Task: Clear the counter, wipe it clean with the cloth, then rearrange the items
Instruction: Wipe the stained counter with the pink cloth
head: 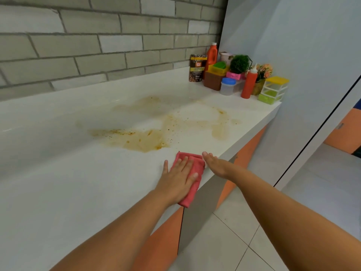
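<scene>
A folded red cloth (192, 183) lies at the front edge of the white counter (58, 173), one corner hanging over the edge. My left hand (178, 178) presses flat on the cloth with straight fingers. Just to the right of the cloth, my right hand (214, 163) stands on its side at the counter's edge, fingers straight, holding nothing. Brown stains (142, 139) with dark specks spread over the middle of the counter beyond the cloth. More stains (218, 122) reach toward the right end.
At the counter's far right corner stand a granules pouch (197, 68), an orange bottle (212, 53), a red squeeze bottle (249, 83), a blue-lidded jar (227, 87), small plants (239, 64) and stacked plastic drawers (273, 90). A brick wall runs behind. Tiled floor lies right.
</scene>
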Motion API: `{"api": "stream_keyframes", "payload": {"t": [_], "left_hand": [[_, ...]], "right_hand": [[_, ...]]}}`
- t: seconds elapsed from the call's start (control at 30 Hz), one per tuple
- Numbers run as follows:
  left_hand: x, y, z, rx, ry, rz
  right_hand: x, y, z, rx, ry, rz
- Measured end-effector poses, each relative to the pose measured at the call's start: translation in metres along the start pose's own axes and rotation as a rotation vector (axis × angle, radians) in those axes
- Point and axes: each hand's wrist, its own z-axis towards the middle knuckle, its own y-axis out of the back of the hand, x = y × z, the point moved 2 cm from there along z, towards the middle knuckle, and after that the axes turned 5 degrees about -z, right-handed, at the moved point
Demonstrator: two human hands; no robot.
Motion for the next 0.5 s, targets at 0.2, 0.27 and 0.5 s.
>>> {"api": "stream_keyframes", "payload": {"t": [0.2, 0.27, 0.5], "left_hand": [[0.017, 0.02, -0.011, -0.234, 0.092, -0.718], [0.04, 0.039, -0.017, -0.424, 0.115, -0.708], [0.172, 0.094, -0.031, -0.561, 0.471, -0.317]], "right_hand": [[0.042, -0.024, -0.013, -0.495, 0.06, -0.243], [0.064, -0.056, -0.009, -0.429, 0.08, -0.312], [0.076, -0.078, 0.02, -0.422, -0.001, -0.334]]}}
